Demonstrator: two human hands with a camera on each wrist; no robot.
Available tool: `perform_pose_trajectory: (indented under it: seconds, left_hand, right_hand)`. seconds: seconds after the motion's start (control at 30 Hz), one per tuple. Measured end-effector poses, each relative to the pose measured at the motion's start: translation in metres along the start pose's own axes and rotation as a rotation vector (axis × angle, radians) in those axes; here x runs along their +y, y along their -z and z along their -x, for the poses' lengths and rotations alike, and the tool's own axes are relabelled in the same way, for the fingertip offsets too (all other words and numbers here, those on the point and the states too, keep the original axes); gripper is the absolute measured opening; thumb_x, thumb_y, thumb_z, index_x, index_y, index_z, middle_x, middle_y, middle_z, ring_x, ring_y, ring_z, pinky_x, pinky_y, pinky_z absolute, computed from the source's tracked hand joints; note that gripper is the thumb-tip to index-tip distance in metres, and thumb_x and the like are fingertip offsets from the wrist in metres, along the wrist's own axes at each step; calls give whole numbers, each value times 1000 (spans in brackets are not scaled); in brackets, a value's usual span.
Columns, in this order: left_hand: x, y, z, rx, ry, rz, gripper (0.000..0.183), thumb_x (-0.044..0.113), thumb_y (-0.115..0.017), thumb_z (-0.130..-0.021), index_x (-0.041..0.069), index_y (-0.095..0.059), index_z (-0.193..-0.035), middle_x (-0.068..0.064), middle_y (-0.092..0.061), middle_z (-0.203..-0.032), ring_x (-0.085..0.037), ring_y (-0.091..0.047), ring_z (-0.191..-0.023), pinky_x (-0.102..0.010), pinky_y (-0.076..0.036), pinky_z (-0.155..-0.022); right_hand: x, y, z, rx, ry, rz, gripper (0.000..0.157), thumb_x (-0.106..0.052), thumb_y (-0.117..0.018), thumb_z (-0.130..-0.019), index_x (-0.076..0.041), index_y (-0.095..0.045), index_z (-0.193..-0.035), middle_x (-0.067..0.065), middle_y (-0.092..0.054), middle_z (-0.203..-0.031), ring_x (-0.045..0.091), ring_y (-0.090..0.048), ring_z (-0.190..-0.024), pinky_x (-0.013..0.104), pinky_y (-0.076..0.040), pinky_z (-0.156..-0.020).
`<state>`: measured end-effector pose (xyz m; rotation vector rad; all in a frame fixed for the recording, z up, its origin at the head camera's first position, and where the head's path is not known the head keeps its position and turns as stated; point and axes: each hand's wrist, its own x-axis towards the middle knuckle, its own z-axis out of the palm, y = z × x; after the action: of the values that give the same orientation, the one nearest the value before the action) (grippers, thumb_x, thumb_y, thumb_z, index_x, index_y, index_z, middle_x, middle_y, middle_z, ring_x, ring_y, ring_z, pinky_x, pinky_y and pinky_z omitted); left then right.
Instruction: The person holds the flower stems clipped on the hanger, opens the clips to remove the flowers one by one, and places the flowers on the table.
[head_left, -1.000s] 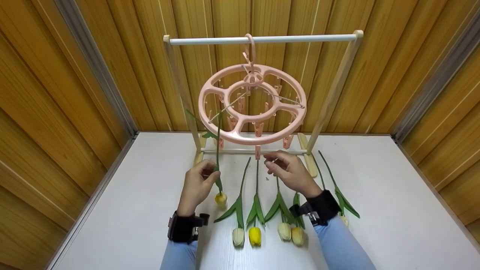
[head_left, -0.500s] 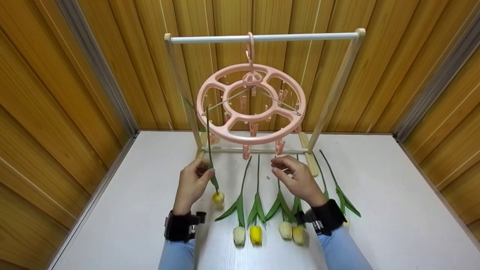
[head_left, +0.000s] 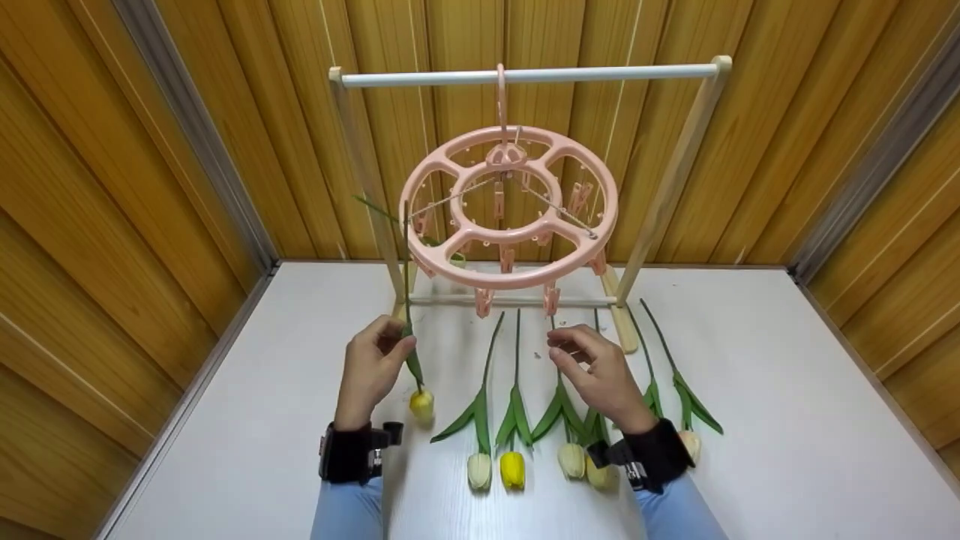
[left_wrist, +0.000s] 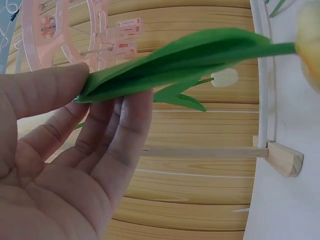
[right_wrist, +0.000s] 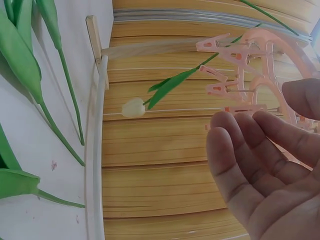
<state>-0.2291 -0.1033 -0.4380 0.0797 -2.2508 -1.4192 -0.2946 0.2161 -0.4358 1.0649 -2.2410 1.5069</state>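
My left hand (head_left: 367,367) pinches the green stem and leaf of a yellow tulip (head_left: 421,405) between thumb and fingers. The flower points downward and its stem rises beside the left rim of a pink round clip hanger (head_left: 510,281). Below the hanger's front right, my right hand (head_left: 600,379) is raised with loosely bent fingers and nothing in them. It is nearest to a dangling pink clip (head_left: 551,298). Another tulip (right_wrist: 134,107), with a white head, hangs head down at the hanger's back in both wrist views.
A wood-ended rack with a white bar (head_left: 600,73) carries the hanger. Several tulips lie on the white table, among them a white one (head_left: 478,472), a bright yellow one (head_left: 512,471) and a pale one (head_left: 690,448) by my right wrist. Wood-grain panels (head_left: 112,225) enclose the table.
The hanger has turned, its front clips shifting left. My left hand has moved left with the yellow tulip. My right hand has drawn back slightly right and down from the clips.
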Motion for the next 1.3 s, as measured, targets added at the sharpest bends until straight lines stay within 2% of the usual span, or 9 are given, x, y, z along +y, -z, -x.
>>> perform_pose_trajectory:
  seconds: [0.13, 0.63, 0.93, 1.1, 1.3]
  left_hand:
    - [-1, 2, 0, 7, 29, -23, 7, 0, -73, -91, 1, -70, -97, -9, -71, -86, -20, -63, -77, -35, -51, -75]
    - [-7, 4, 0, 36, 171, -71, 7, 0, -70, -93, -1, -71, -100, -14, -71, -92, -24, -66, -80, -30, -52, -67]
    - [-14, 1, -2, 37, 243, -98, 9, 1, -70, -92, -3, -72, -101, -14, -71, -91, -24, -65, -80, -26, -52, -65]
    - [-19, -2, -2, 15, 267, -109, 9, 2, -70, -92, -3, -72, -99, -14, -72, -91, -23, -67, -81, -28, -53, -66]
    - [-24, -5, -2, -27, 300, -102, 5, 2, -70, -91, -2, -71, -94, -12, -70, -87, -19, -64, -72, -28, -52, -63]
  right_hand:
    - [2, -2, 4, 16, 9, -8, 24, 7, -66, -95, -2, -72, -117, 10, -71, -107, 10, -66, -92, 22, -54, -75]
    - [9, -7, 9, -27, -5, 13, 22, 1, -66, -98, 2, -69, -119, 12, -70, -110, 21, -68, -93, 28, -57, -78]
    - [15, -15, 11, -72, -39, 47, 21, -5, -66, -100, 0, -69, -120, 11, -69, -111, 22, -69, -93, 34, -57, -79]
    - [14, -18, 12, -91, -57, 50, 20, -7, -66, -100, -2, -69, -120, 10, -69, -111, 23, -68, -94, 38, -57, -79]
    - [13, -19, 12, -115, -76, 42, 21, -9, -65, -101, -3, -68, -121, 11, -68, -112, 23, -68, -94, 38, -57, -80]
